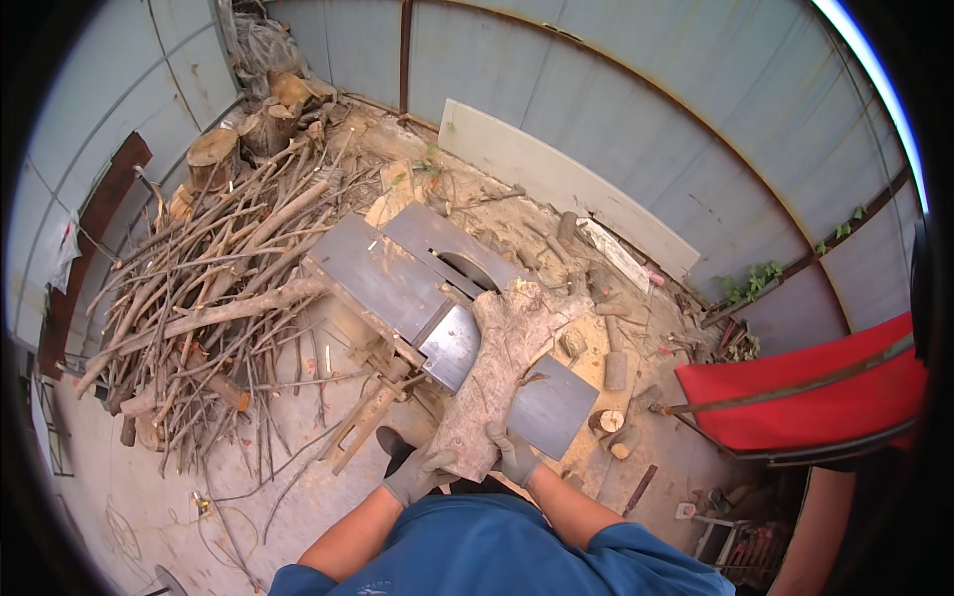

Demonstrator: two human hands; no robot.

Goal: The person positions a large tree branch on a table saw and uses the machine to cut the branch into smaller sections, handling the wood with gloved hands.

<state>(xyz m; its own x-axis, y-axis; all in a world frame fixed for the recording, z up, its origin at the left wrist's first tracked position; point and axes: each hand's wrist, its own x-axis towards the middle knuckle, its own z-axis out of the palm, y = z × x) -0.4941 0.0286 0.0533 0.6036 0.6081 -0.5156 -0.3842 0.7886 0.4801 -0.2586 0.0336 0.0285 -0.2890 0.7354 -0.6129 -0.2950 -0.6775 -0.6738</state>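
Note:
A thick forked log [485, 385] with rough bark lies across the metal top of a table saw [373, 270]. Its wide forked end is close to the round saw blade [465, 268], which stands up from a slot; whether they touch I cannot tell. My left hand [413, 479], in a grey glove, grips the near end of the log from the left, its fingers partly hidden beneath. On the right side of that same end my gloved right hand [514, 455] is pressed, with its fingers curled against the bark.
A big heap of branches [229, 288] fills the floor on the left, with stumps [213, 157] behind it. Cut log pieces [614, 370] and sawdust lie right of the saw. A red sheet [805, 389] on a frame stands at the right. Metal walls [636, 119] enclose the back.

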